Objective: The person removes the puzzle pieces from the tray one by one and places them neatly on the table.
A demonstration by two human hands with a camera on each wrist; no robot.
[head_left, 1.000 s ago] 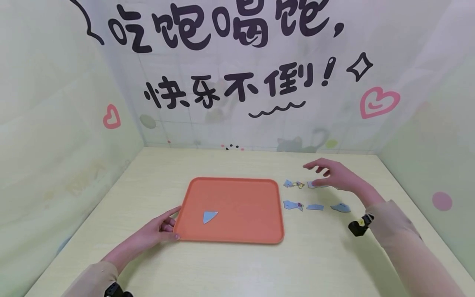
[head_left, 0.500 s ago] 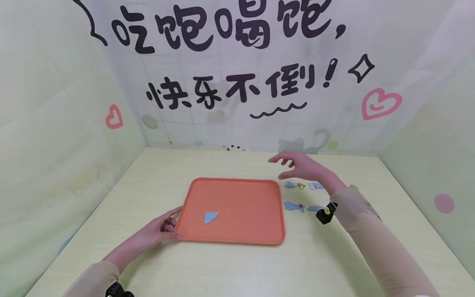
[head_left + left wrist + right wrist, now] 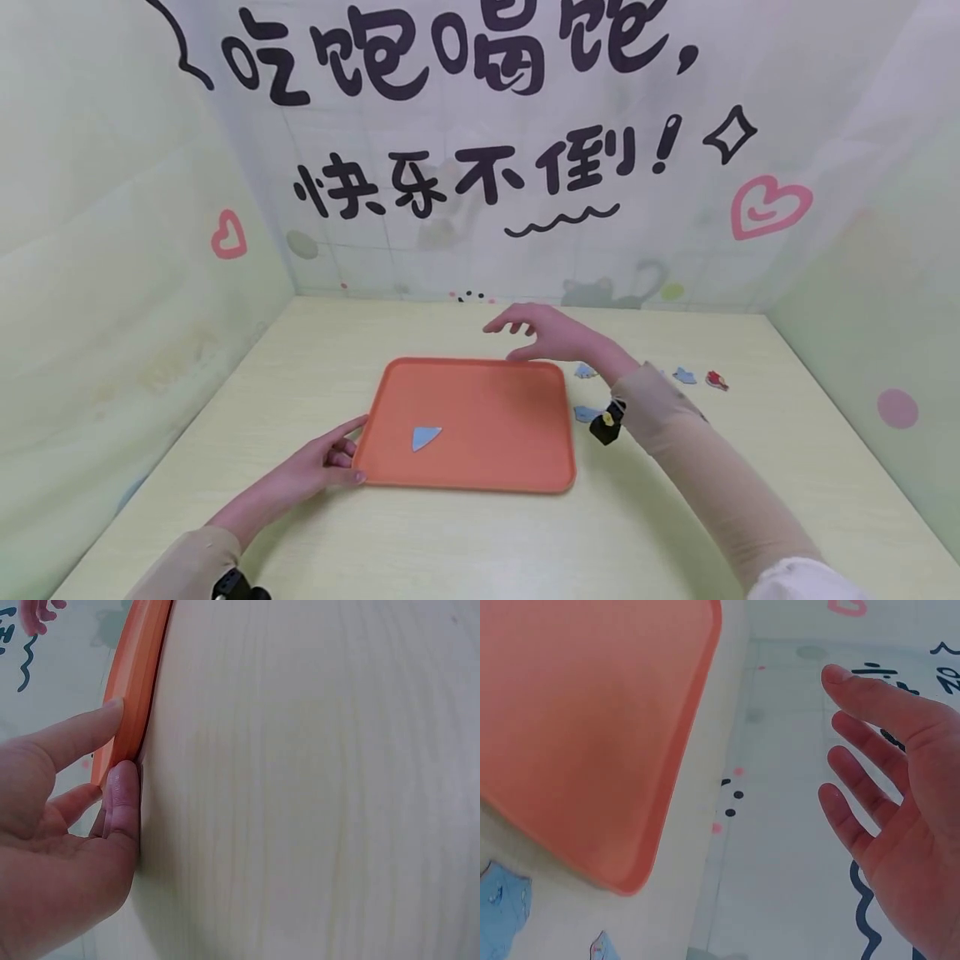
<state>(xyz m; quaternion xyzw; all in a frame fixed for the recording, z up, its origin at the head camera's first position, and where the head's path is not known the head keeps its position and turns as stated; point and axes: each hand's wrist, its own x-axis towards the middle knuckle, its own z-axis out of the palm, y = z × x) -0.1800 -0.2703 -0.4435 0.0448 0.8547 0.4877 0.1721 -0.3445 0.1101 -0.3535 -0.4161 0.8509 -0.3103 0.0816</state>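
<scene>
An orange rectangular tray (image 3: 487, 417) lies on the table. One pale blue, roughly triangular flat piece (image 3: 425, 438) rests in its left part. My left hand (image 3: 322, 463) holds the tray's near left corner; in the left wrist view its thumb (image 3: 105, 724) lies on the rim and curled fingers bear against the outer edge. Raised above the tray's far right edge is my right hand (image 3: 555, 335), spread and relaxed. The right wrist view shows nothing in that right hand (image 3: 911, 810), which is apart from the tray.
Right of the tray lie several small flat cut-out pieces, among them a blue one (image 3: 684, 376) and a red one (image 3: 716, 381). My right forearm partly covers others. A printed fabric backdrop (image 3: 465, 267) rises behind the table, with side walls left and right.
My right hand has swung left, from over the small pieces to above the tray's far right edge. The left hand, the tray and the triangular piece have stayed put.
</scene>
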